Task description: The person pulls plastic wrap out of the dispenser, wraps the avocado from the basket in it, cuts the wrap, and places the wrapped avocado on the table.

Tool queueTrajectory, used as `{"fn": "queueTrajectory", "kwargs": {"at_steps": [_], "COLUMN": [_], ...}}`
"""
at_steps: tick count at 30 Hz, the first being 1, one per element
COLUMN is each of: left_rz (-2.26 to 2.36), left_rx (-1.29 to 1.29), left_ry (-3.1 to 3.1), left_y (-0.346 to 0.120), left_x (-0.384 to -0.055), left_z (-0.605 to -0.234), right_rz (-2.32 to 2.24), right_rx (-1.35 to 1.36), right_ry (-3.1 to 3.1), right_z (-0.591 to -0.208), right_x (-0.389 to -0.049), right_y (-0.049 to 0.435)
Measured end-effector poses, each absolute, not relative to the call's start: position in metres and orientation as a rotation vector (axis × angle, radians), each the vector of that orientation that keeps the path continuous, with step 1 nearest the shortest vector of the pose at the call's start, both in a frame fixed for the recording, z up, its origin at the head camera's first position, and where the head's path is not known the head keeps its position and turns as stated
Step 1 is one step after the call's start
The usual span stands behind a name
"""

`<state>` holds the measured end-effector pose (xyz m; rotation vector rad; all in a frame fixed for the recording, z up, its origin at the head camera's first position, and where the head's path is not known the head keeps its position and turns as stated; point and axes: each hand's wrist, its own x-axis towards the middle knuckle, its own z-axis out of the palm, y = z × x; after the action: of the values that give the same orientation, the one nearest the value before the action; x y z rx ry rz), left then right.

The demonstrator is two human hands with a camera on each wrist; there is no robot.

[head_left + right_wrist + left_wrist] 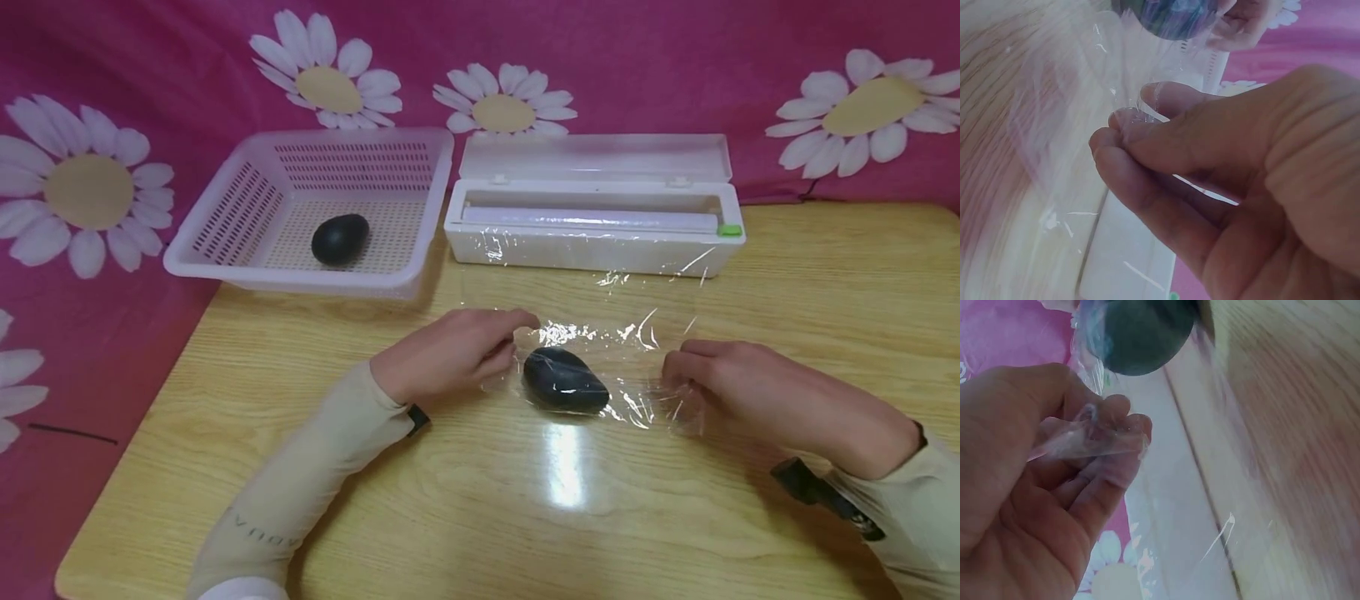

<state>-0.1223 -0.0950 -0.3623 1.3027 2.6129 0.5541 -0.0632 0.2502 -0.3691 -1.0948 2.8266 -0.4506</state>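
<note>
A smooth, dark avocado [564,381] lies between the two hands under a sheet of clear cling film [637,333]. My left hand [461,350], just left of the avocado, pinches a gathered edge of the film, which shows over the fingertips [1129,440] in the left wrist view. On the other side, my right hand [750,387] pinches the film's right edge between thumb and fingers [1141,131]. From the hands the film stretches back to the roll [588,219] in a white dispenser box [585,250], whose lid [600,158] stands raised.
At the back left, a white plastic basket [202,258] holds a second dark avocado [341,239]. A green slider [729,230] sits at the dispenser's right end. Behind the wooden table [420,508] hangs a magenta cloth [615,50] with large daisies.
</note>
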Motion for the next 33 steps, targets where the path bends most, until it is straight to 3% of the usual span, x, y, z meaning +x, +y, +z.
{"fn": "queueTrajectory", "kwargs": {"at_steps": [33], "left_rz": [0.591], "left_rx": [1.463], "left_ry": [2.566], "left_y": [-0.082], "left_x": [-0.144], "left_z": [-0.383], "right_rz": [-0.533], "right_rx": [-1.107], "right_ry": [2.916], "right_z": [-0.378], "right_x": [-0.092], "right_y": [0.239]}}
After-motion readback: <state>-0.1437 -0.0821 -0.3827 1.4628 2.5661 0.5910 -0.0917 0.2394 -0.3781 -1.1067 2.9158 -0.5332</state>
